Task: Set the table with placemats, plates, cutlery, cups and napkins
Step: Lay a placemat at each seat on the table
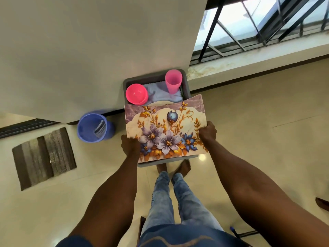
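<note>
1. Person is standing barefoot on a pale tiled floor point(249, 139), looking straight down; jeans-clad legs point(170, 198) are showing below the load.
2. Both hands are carrying a grey tray point(185, 81) out in front of the body, at about waist height above the floor.
3. A floral placemat point(165, 129) is lying across the near part of the tray, hiding whatever sits under it; its far edge is tilting up slightly.
4. Left hand point(130, 146) is gripping the near left edge of the placemat and tray, fingers curling underneath.
5. Right hand point(207, 131) is gripping the right edge in the same way, thumb on top of the placemat.
6. In the far part of the tray a pink bowl point(136, 94) is sitting at left and a pink cup point(173, 82) is standing upright at right, with a pale folded cloth point(156, 91) lying between and under them.
7. On the floor, left of the tray, a blue bin point(92, 127) is standing against the wall point(89, 50); a striped mat point(44, 157) is lying further left.
8. A barred window point(258, 24) is showing at upper right.
</note>
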Available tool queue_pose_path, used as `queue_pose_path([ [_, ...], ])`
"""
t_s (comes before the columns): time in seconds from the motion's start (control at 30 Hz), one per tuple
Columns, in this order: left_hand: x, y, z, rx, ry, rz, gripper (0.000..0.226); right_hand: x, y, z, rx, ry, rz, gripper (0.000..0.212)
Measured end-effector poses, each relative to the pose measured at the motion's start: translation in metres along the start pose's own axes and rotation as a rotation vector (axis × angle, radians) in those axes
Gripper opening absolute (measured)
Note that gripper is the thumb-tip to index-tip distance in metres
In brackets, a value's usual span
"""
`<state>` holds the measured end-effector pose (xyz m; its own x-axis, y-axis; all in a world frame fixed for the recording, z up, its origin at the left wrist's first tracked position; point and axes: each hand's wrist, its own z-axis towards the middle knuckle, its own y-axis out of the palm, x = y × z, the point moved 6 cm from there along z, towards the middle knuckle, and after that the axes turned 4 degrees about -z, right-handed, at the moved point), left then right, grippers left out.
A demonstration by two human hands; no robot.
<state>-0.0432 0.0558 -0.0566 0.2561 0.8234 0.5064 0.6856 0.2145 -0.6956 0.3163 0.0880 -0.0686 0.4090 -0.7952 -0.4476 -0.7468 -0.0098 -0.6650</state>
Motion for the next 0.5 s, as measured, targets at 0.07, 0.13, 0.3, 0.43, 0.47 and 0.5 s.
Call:
queue_pose_path([
  [0.07,0.005,-0.009,-0.016,0.004,0.027,-0.03,0.032,0.007,-0.014,-0.016,0.01,0.015,0.063,0.019],
  [0.13,0.008,-0.017,-0.026,-0.01,0.066,-0.062,0.034,0.017,-0.031,-0.033,0.025,0.019,0.101,0.021],
  [0.3,0.025,-0.022,-0.041,-0.137,0.21,-0.029,0.036,0.066,-0.087,-0.075,0.105,0.064,0.223,0.022],
  [0.43,0.065,-0.001,-0.059,-0.354,0.353,0.051,0.036,0.119,-0.125,-0.107,0.214,0.157,0.338,0.026],
  [0.47,0.073,0.008,-0.06,-0.429,0.38,0.039,0.037,0.128,-0.134,-0.117,0.242,0.176,0.37,0.026],
  [0.5,0.081,0.022,-0.058,-0.492,0.423,0.021,0.04,0.14,-0.143,-0.129,0.284,0.201,0.419,0.026],
])
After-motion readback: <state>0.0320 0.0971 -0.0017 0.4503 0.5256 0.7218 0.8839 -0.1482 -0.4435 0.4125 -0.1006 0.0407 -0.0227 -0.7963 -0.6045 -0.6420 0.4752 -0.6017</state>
